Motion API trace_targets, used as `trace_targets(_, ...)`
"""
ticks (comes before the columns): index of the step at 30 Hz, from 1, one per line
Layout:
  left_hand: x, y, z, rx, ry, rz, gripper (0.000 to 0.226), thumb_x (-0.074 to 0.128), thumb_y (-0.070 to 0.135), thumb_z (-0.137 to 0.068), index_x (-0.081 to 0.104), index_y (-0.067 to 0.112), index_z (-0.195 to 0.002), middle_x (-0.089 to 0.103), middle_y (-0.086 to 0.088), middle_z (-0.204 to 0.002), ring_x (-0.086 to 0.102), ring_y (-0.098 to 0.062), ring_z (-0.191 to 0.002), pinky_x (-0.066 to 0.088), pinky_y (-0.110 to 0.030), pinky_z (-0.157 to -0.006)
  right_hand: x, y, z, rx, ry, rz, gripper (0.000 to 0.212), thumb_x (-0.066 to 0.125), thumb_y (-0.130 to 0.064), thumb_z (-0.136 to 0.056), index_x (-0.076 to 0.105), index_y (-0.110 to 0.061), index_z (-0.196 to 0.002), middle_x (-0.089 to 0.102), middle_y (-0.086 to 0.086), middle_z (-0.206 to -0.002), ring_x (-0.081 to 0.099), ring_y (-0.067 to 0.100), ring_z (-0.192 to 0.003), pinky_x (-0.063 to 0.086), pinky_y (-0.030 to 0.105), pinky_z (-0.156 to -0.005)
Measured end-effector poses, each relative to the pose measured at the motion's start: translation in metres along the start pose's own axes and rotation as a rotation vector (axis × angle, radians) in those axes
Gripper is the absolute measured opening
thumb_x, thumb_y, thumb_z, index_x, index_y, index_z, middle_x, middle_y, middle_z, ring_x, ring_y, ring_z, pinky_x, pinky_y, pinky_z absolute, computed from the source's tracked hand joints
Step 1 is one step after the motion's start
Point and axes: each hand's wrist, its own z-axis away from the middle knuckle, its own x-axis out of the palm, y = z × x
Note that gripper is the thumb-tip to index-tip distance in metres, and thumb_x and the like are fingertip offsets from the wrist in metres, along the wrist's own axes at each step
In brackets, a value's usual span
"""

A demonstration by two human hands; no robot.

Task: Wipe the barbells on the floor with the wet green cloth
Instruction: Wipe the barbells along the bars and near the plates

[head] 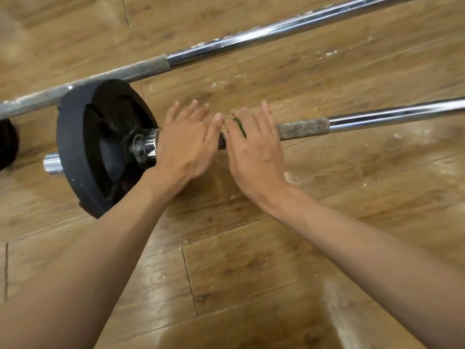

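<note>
Green cloth (pixel 239 126): only a thin sliver shows, pressed under the right hand (pixel 254 149) onto the near barbell (pixel 377 117), a chrome shaft with a rusty knurled section. The right fingers are straight and close together. The left hand (pixel 186 144) rests beside the black plate (pixel 75 147), fingers straight and slightly spread. A second barbell (pixel 251 36) lies beyond on the wooden floor (pixel 251 260). Plate lettering is too blurred to read.

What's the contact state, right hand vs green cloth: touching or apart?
Touching. The head view shows a sliver of the green cloth emerging between the fingers of the right hand, which lie flat over it on the near barbell.
</note>
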Motion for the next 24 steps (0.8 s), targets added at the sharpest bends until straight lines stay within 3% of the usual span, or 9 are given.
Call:
trace_targets(4, 0.003, -0.001, -0.004, -0.005, -0.012, -0.029, 0.087, -0.005, 0.054, -0.099, 0.059, 0.019, -0.146, 0.051, -0.008, -0.157, 0.031, -0.024, -0.155, 0.007, -0.043, -0.129, -0.006, 0.024, -0.006, -0.111, -0.062, 0.114, 0.027, 0.049, -0.028, -0.108, 0.071, -0.013, -0.112, 0.069, 0.009, -0.110, 0.064, 0.028, -0.110, 0.016, 0.051, -0.129)
trace_targets(8, 0.003, 0.001, 0.000, 0.013, -0.001, -0.070, 0.079, -0.001, 0.055, -0.101, 0.055, 0.027, -0.150, 0.038, -0.010, -0.165, 0.019, -0.027, -0.159, 0.000, -0.046, -0.130, -0.029, 0.063, -0.005, -0.050, -0.076, 0.184, 0.033, 0.045, -0.033, -0.109, 0.073, -0.017, -0.103, 0.069, 0.004, -0.099, 0.065, 0.026, -0.095, 0.008, 0.058, -0.128)
trace_targets(11, 0.005, 0.002, 0.011, 0.006, 0.030, -0.100, 0.071, 0.004, 0.054, -0.105, 0.049, 0.029, -0.154, 0.031, -0.012, -0.168, 0.013, -0.029, -0.160, -0.002, -0.049, -0.129, -0.043, 0.077, 0.007, -0.007, -0.102, 0.236, 0.032, 0.046, -0.033, -0.109, 0.073, -0.018, -0.105, 0.070, 0.003, -0.104, 0.065, 0.025, -0.102, 0.004, 0.058, -0.128)
trace_targets(16, 0.007, 0.012, 0.038, -0.026, 0.038, -0.112, 0.068, 0.009, 0.054, -0.106, 0.049, 0.027, -0.154, 0.031, -0.012, -0.168, 0.013, -0.031, -0.160, -0.002, -0.054, -0.128, -0.066, 0.086, 0.033, -0.024, -0.113, 0.223, 0.030, 0.047, -0.027, -0.109, 0.073, -0.016, -0.117, 0.069, 0.007, -0.118, 0.063, 0.028, -0.119, 0.011, 0.059, -0.127)
trace_targets(21, 0.002, 0.039, 0.060, -0.170, -0.047, -0.032, 0.076, 0.008, 0.060, -0.097, 0.050, 0.028, -0.151, 0.024, -0.014, -0.171, 0.008, -0.034, -0.160, -0.009, -0.051, -0.127, -0.066, 0.049, 0.058, 0.152, -0.075, 0.125, 0.023, 0.053, -0.018, -0.105, 0.070, -0.007, -0.117, 0.065, 0.016, -0.126, 0.056, 0.039, -0.129, 0.019, 0.057, -0.126)
trace_targets(24, 0.003, 0.063, 0.062, -0.123, -0.018, -0.008, 0.073, 0.015, 0.057, -0.099, 0.056, 0.020, -0.146, 0.026, -0.019, -0.169, 0.012, -0.036, -0.159, -0.003, -0.048, -0.128, -0.077, 0.045, 0.070, 0.084, -0.125, 0.149, 0.026, 0.051, -0.022, -0.107, 0.071, -0.008, -0.116, 0.065, 0.016, -0.123, 0.057, 0.039, -0.127, 0.021, 0.057, -0.126)
